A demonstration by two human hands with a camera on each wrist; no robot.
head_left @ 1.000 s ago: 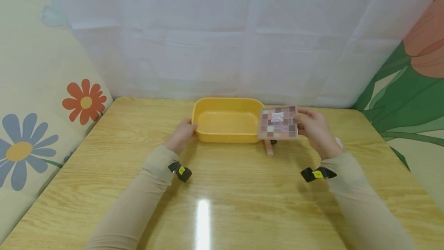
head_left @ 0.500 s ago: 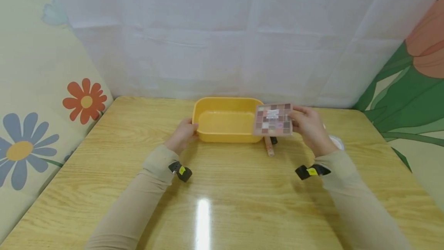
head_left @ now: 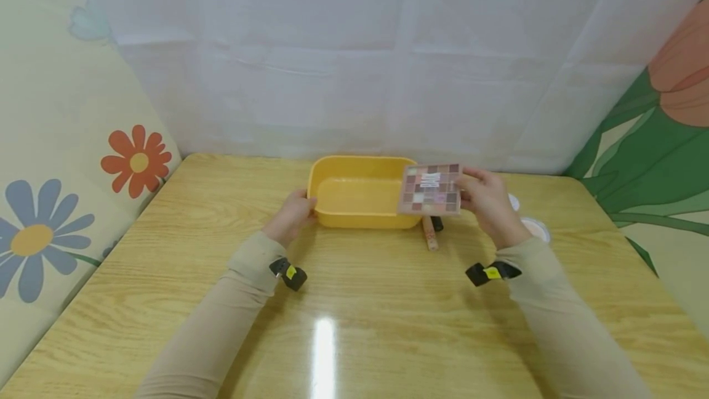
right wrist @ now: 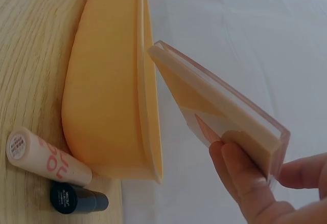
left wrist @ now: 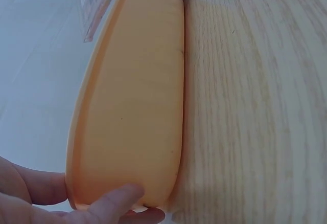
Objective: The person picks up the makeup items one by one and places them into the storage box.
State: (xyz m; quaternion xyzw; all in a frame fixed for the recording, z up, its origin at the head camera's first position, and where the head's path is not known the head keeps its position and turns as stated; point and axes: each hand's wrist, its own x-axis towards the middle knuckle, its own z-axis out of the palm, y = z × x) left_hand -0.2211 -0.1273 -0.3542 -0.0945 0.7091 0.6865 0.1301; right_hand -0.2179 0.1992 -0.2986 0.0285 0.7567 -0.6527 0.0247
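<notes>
My left hand grips the left end of a yellow plastic basin; in the left wrist view its fingers lie against the basin's wall. Between fingers and thumb, my right hand pinches the right edge of an eyeshadow palette with a grid of coloured squares. The palette is held tilted above the basin's right end and overlaps its rim in the head view. Inside, the visible basin floor is bare. Beside the basin's right end lie a pink printed tube and a short black tube.
Two round whitish items, a larger one and a smaller one, lie on the wooden table behind my right wrist. A white cloth hangs behind the table. Flower-printed panels stand at the sides.
My right hand has carried the palette leftward and slightly up, farther over the basin's right end. The round items behind my wrist show more now. My left hand and the basin stay put.
</notes>
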